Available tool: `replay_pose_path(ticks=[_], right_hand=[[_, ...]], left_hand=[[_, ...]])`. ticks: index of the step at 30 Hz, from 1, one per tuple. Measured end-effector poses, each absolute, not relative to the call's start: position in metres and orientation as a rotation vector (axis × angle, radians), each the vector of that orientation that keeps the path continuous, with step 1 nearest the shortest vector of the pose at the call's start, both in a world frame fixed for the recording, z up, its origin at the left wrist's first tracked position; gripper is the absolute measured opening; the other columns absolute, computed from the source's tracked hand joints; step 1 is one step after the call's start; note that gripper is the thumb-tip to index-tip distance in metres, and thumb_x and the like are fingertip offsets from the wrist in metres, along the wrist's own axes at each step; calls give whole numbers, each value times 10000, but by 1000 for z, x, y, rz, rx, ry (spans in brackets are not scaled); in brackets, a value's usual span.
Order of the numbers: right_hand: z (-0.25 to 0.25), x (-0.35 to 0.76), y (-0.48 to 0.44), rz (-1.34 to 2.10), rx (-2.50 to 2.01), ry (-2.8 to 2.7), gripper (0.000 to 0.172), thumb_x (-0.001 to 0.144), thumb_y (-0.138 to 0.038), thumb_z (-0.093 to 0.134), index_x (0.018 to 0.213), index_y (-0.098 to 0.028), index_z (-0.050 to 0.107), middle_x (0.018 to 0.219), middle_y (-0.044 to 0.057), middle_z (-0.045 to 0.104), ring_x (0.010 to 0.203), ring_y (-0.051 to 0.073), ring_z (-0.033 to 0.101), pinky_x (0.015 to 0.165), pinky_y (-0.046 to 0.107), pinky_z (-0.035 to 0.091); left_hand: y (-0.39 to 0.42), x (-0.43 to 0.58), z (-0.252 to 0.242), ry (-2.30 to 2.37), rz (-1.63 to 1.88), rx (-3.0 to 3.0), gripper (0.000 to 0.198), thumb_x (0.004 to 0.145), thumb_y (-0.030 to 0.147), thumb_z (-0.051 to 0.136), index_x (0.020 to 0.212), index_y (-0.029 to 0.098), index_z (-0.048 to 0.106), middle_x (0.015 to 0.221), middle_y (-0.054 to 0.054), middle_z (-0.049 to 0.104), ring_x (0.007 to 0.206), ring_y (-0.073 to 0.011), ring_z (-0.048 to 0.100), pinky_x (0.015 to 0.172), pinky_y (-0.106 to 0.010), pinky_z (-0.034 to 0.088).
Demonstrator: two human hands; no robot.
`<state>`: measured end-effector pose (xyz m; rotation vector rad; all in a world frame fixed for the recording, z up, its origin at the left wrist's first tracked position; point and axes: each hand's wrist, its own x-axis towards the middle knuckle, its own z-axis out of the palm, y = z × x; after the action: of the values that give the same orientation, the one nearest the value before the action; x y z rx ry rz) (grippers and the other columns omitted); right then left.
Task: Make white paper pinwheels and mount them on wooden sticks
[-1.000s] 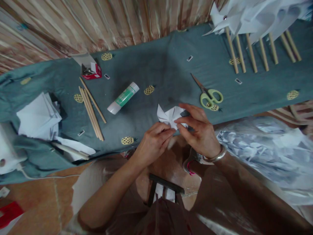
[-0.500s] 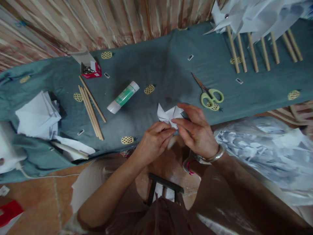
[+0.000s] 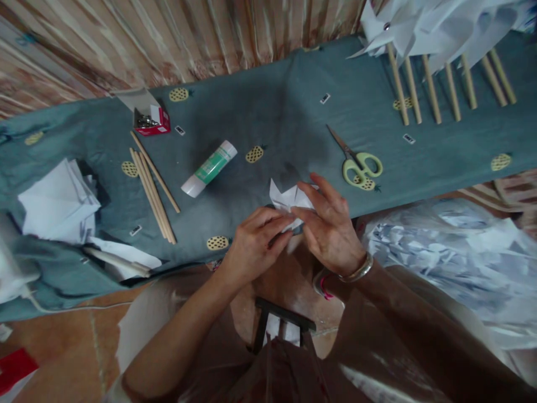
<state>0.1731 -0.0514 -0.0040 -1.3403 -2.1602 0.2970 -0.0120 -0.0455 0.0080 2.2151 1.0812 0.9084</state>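
Observation:
A white paper pinwheel (image 3: 285, 197), its blades folded in toward the middle, is held between both hands over the table's near edge. My left hand (image 3: 258, 238) pinches its lower left side, thumb and fingers together. On the right side, my right hand (image 3: 331, 229) has its fingers on the paper, the index fingertip near the centre and other fingers over the right blade. Parts of the pinwheel are hidden behind the fingers. Green-handled scissors (image 3: 356, 162) lie beyond my right hand. A glue stick (image 3: 210, 168) rests beyond my left hand.
Wooden sticks (image 3: 153, 196) and a red box of metal pins (image 3: 153, 122) lie on the left. Farther left is a stack of white paper (image 3: 61, 201). Several finished pinwheels (image 3: 440, 31) on sticks sit at the back right. A clear bag of paper pieces (image 3: 453, 263) stands at the right.
My right hand's fingers have shifted on the pinwheel, the index and middle ones now more raised and spread. Both hands have moved slightly left. The things on the table stay in place.

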Motion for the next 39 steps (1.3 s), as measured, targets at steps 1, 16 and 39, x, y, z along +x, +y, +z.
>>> replay_pose_path(ticks=[1, 16, 39], right_hand=[[-4, 173, -51, 278, -1337, -2170, 251, 879, -117, 456, 987, -222, 657, 1393, 102, 543, 1415, 306, 345, 1011, 526, 412], [0, 174, -46, 194, -1300, -2205, 178, 800, -161, 563, 917, -196, 692, 1404, 104, 551, 1410, 338, 355, 1043, 534, 384], [14, 155, -50, 51, -1202, -2137, 218, 882, -251, 547, 1066, -195, 650, 1445, 137, 486, 1440, 312, 295, 1073, 543, 357]], left_hand=[[-45, -15, 9, 1105, 927, 2192, 177, 882, 178, 611, 1049, 171, 670, 919, -54, 666, 871, -150, 646, 761, -286, 563], [-36, -40, 4, 1324, 952, 1843, 177, 861, 205, 606, 994, 159, 714, 883, -50, 724, 790, -130, 668, 724, -237, 538], [-37, -3, 21, 889, 1093, 429, 384, 599, 318, 852, 912, 146, 710, 861, -39, 750, 758, -145, 681, 763, -271, 527]])
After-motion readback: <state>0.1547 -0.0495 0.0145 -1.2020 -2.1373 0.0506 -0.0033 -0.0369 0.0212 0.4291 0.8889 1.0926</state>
